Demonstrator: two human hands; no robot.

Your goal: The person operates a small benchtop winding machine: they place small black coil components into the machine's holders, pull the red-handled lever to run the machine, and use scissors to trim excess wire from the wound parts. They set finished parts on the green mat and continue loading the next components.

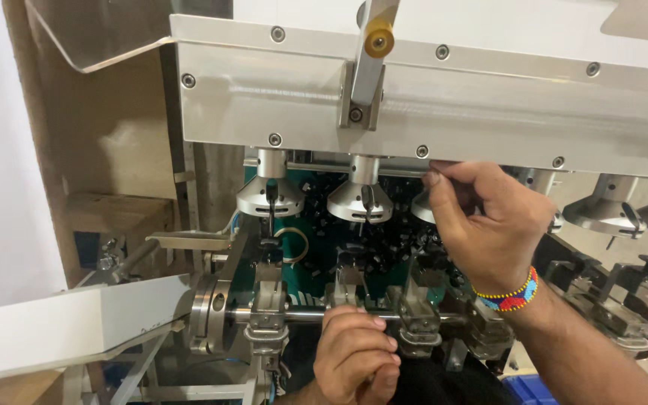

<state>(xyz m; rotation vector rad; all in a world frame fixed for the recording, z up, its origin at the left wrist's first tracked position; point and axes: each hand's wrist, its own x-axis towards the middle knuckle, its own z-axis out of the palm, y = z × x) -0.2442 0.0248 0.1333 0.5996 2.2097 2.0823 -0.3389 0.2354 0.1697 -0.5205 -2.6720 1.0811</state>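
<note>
My right hand (489,225), with a beaded bracelet (510,294) on the wrist, reaches up under the lower edge of the steel housing (264,90). Its fingers and thumb close around the third cone-shaped metal nozzle (421,210), which it mostly hides. Two similar nozzles (270,196) (360,201) hang free to its left. My left hand (355,352) is curled into a fist just below the horizontal steel shaft (305,315), beside the metal clamps (268,315). Whatever its fingers enclose is hidden.
More nozzles (607,214) and clamps (616,315) continue to the right. Small black pieces (384,240) lie scattered over a green surface behind the nozzles. A white angled panel (54,322) juts in at lower left. A yellow roller (378,37) sits on a bracket above.
</note>
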